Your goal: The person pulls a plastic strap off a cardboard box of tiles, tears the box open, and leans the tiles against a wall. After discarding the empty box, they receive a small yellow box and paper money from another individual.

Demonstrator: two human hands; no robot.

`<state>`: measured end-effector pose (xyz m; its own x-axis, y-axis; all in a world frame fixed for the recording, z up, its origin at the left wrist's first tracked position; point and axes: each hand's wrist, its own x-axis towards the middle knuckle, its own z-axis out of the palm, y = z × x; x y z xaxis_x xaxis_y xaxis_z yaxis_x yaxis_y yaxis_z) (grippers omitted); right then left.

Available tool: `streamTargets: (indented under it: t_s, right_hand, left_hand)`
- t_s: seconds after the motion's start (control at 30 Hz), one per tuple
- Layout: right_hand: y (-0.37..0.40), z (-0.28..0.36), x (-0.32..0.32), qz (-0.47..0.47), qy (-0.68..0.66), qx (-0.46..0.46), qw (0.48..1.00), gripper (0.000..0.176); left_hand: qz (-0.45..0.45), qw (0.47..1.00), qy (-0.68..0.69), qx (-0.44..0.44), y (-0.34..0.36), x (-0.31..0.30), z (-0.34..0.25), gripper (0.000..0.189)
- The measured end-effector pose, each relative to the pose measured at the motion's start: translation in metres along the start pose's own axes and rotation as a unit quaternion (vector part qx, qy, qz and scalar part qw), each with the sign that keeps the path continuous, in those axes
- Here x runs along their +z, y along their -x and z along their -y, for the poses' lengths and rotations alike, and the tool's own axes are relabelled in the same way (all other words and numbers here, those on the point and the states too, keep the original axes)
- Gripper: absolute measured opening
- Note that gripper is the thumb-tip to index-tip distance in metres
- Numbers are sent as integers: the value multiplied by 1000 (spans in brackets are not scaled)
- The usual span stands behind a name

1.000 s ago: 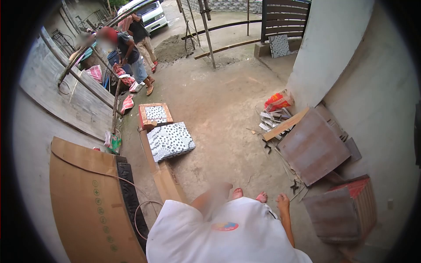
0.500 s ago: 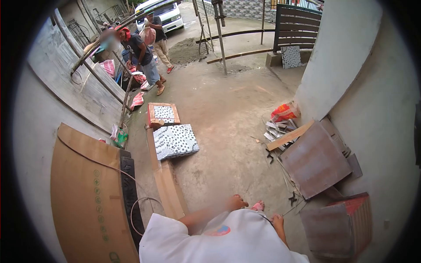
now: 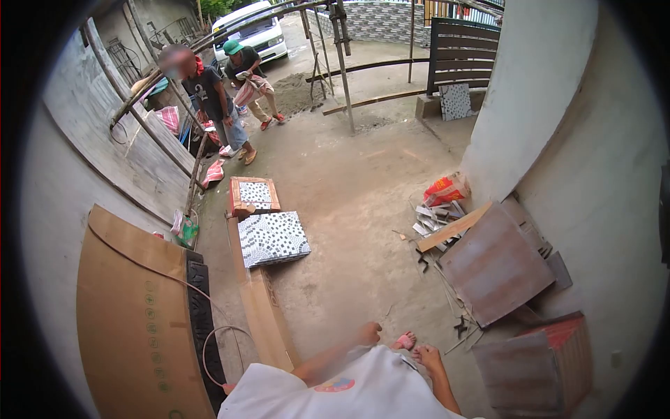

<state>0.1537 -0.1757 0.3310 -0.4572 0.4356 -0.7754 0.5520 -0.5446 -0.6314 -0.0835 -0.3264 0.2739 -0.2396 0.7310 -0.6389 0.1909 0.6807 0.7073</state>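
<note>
Low in the view, my left hand (image 3: pixel 369 333) hangs in front of the white shirt (image 3: pixel 342 391), its fingers curled and partly blurred. To its right is my right hand (image 3: pixel 426 357), with bent fingers close to the shirt's edge. Whether either hand holds anything is too small to tell. A bare foot (image 3: pixel 405 341) shows between the hands on the concrete floor. Ahead and to the left, a stack of patterned tiles (image 3: pixel 273 237) rests by a long cardboard box (image 3: pixel 262 314), with an open tile box (image 3: pixel 254 195) just beyond.
Brown tiles (image 3: pixel 497 264) and a tile stack (image 3: pixel 534 366) lie at right, near tile scraps (image 3: pixel 436 222) and a red bag (image 3: pixel 447 190). A large cardboard sheet (image 3: pixel 132 314) leans left. Two people (image 3: pixel 209 94) stand by poles at the back left, one bending with a sack (image 3: pixel 252 89).
The person in the green cap has bent down and lowered the sack. The nearer person stands more upright. My right hand has shifted left, closer to the foot. The view has tilted slightly.
</note>
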Motion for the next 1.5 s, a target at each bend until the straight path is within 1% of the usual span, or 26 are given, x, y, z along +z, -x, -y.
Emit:
streamTargets:
  t_s: [0.03,0.07,0.13,0.2,0.3,0.4,0.5,0.57,0.63,0.7,0.77,0.8,0.9,0.93,1.0,1.03,1.07,1.1,1.17,1.2,1.23,1.27,1.3,1.33,1.4,1.5]
  right_hand:
    - [-4,22,11,22,0,-31,999,18]
    - [-5,37,22,43,0,-57,997,18]
    - [-16,65,48,43,50,-71,995,17]
    - [-42,63,74,-4,112,-208,972,19]
    - [-68,65,99,-30,-87,-232,968,24]
    - [-108,37,93,-49,-136,-228,963,30]
    - [-98,39,96,-14,-279,-196,940,31]
    - [-86,40,95,-24,-304,-195,932,30]
    - [-59,48,94,-60,-260,-199,943,28]
    - [-27,79,97,-119,-150,-213,958,24]
    - [-32,64,88,-161,-44,-221,961,23]
    - [-43,46,81,-179,9,-225,958,22]
    - [-82,-9,68,-221,179,-232,930,21]
    - [-95,-24,68,-222,154,-257,928,21]
    - [-93,-24,71,-229,100,-300,920,22]
    - [-92,-24,67,-206,102,-280,932,23]
    - [-64,12,67,-173,104,-241,949,24]
    - [-26,55,68,-121,103,-183,970,25]
    - [1,79,72,-91,138,-151,975,27]
    - [7,82,74,-88,164,-143,972,28]
    - [-6,62,75,-145,260,-210,931,29]
    - [-19,40,77,-217,354,-262,871,31]
    - [-22,36,79,-234,369,-284,853,32]
    - [-25,32,82,-252,385,-304,834,33]
    - [-4,58,88,-200,272,-271,902,33]
    - [15,85,88,-93,145,-161,972,33]
  left_hand:
    - [2,999,33,-34,-5,6,4,49]
    - [-42,998,43,-18,-2,14,-1,49]
    - [-134,989,54,22,-10,7,-27,48]
    - [-273,952,14,140,-21,9,-41,51]
    - [-391,900,42,186,-22,0,-77,53]
    - [-387,908,50,150,33,-27,-141,53]
    - [-406,897,13,176,40,-29,-152,53]
    - [-416,890,-7,187,39,-22,-153,57]
    - [-411,889,-41,195,41,-9,-150,62]
    - [-396,890,-95,207,37,-4,-149,67]
    - [-380,903,-82,182,34,6,-148,70]
    - [-375,908,-76,169,33,10,-147,72]
    - [-327,934,-44,135,34,22,-142,75]
    - [-318,940,-30,119,31,27,-137,75]
    - [-294,952,-5,88,25,35,-132,75]
    - [-296,952,1,77,24,39,-128,74]
    - [-298,952,6,64,28,39,-130,73]
    - [-300,952,10,50,34,39,-130,73]
    - [-326,939,40,99,23,55,-101,74]
    - [-330,936,29,118,22,59,-97,75]
    - [-334,933,17,136,22,63,-92,76]
    - [-330,932,-25,147,27,58,-93,78]
    - [-327,929,-68,158,31,52,-97,80]
    - [-331,925,-80,168,34,47,-100,82]
    - [-339,916,-103,185,42,40,-107,87]
    - [-335,928,-55,152,31,46,-92,92]
